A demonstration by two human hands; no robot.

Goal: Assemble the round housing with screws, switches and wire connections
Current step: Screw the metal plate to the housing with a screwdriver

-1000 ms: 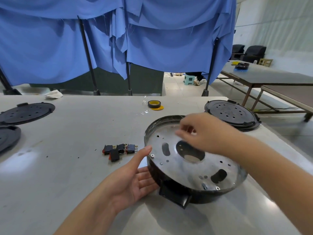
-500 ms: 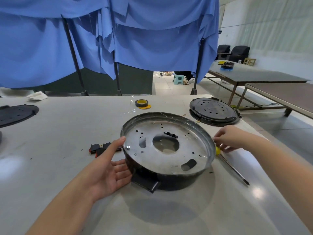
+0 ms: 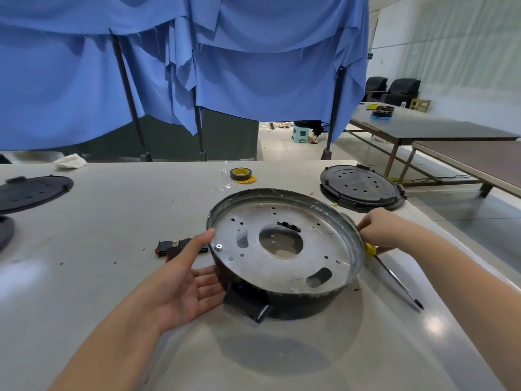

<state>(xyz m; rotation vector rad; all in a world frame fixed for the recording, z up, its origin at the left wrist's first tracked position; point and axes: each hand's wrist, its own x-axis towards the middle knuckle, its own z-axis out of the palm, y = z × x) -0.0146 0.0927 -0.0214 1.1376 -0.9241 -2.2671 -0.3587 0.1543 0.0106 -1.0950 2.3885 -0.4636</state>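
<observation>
No text, label, brand, number or sign can be read anywhere in the view.

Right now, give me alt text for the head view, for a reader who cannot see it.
A person's left hand steadies a round housing on a grey table while the right hand grips a yellow-handled screwdriver beside its right rim. Small switches lie left of the housing, a tape roll and a black lid behind it.
</observation>
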